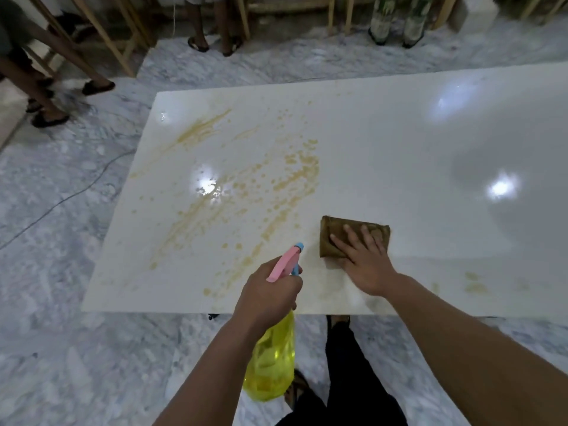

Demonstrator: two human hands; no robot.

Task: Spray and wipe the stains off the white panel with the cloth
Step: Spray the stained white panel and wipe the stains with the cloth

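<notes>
Left hand [270, 290] grips the spray bottle [272, 361] at the white panel [399, 133] near edge; right hand [365, 262] presses flat on the cloth [335, 238] there. Yellow stains [246, 192] cover the left half, so most wiping looks undone

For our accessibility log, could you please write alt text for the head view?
A left hand grips a yellow spray bottle while the right hand presses a brown cloth on a white panel spattered with yellowish stains.
</notes>
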